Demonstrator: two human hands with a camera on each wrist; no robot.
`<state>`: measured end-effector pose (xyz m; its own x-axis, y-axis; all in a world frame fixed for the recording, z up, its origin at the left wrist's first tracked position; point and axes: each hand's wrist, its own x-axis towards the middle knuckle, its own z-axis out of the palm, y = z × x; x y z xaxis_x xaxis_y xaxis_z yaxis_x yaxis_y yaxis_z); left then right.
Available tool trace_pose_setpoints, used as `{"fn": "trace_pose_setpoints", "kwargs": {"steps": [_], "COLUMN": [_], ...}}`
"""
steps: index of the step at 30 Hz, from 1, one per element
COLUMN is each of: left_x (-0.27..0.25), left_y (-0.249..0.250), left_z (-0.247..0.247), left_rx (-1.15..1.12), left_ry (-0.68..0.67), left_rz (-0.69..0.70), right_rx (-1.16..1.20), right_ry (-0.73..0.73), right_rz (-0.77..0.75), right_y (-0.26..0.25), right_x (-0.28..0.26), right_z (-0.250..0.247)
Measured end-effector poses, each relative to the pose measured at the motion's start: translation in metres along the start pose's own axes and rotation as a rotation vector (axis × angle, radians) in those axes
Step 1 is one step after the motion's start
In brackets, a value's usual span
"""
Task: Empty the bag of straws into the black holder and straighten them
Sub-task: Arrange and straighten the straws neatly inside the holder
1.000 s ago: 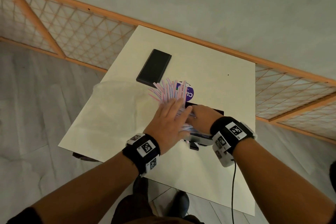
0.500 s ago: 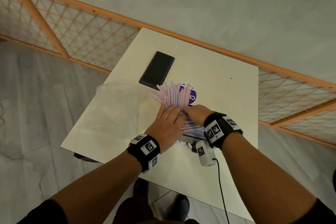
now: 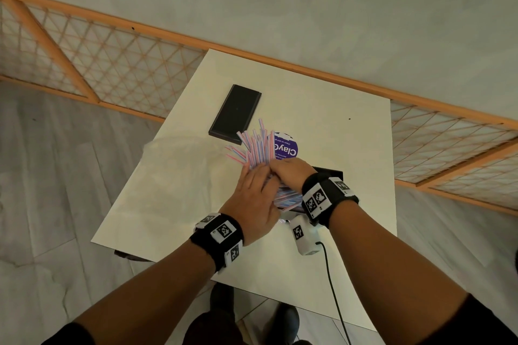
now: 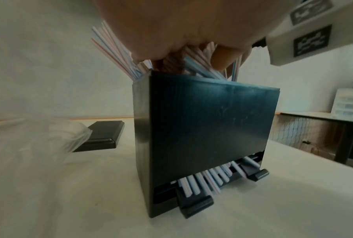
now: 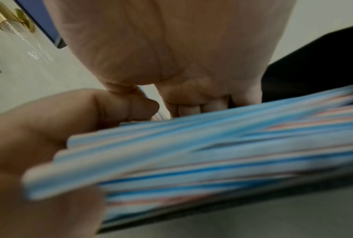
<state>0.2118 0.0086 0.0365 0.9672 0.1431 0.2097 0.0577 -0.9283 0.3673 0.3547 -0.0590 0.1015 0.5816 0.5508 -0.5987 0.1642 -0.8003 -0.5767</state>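
– Atop the black holder, why are both hands on the straws?
– They stand in it splayed. The left hand presses flat-fingered and the right hand curls round them, likely squeezing the fan together.
– Anything changed?
– The right hand has moved in over the left's fingertips.

You could read only one word. On the purple round label that lay on the table, white letters gave "ClayC". It was not upright from your view, and the straws covered its end. The small lines of print around it were too fine to read. The white tags on your left wristband and right wristband carried black square code patterns, no words. The tiny character beside each was not legible.
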Motion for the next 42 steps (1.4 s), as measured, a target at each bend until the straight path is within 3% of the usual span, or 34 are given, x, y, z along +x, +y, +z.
{"fn": "trace_pose_setpoints", "kwargs": {"steps": [2, 6, 15, 21, 24, 27, 31, 35, 42], "left_x": [0.001, 0.0, 0.002, 0.011, 0.012, 0.009, 0.006, 0.007, 0.013], "left_y": [0.005, 0.01, 0.01, 0.02, 0.017, 0.009, 0.004, 0.0, -0.006], "left_z": [-0.005, -0.009, 0.003, 0.005, 0.008, 0.01, 0.006, -0.001, -0.006], "left_rx": [-0.044, 0.023, 0.135, 0.108, 0.045, 0.002, 0.013, 0.042, 0.054], "left_ry": [-0.006, -0.048, -0.071, 0.019, 0.071, 0.078, 0.068, 0.1, 0.062], "left_rz": [-0.027, -0.062, -0.106, -0.224, -0.22, -0.165, -0.143, -0.124, -0.093], "right_rx": [0.093, 0.034, 0.15, 0.197, 0.038, -0.205, -0.127, -0.226, -0.229], "right_ry": [0.017, -0.033, -0.088, -0.121, -0.142, -0.059, 0.108, 0.234, 0.358], "right_rz": [0.026, -0.01, 0.032, 0.082, 0.047, -0.036, -0.08, -0.147, -0.247], "right_y": [-0.004, -0.005, -0.001, 0.002, 0.001, 0.003, 0.009, 0.003, -0.003], "right_x": [-0.002, 0.0, 0.003, 0.01, 0.014, 0.015, 0.021, 0.016, -0.013], "right_z": [-0.001, -0.001, -0.01, -0.011, -0.011, -0.009, -0.002, -0.004, -0.048]}}
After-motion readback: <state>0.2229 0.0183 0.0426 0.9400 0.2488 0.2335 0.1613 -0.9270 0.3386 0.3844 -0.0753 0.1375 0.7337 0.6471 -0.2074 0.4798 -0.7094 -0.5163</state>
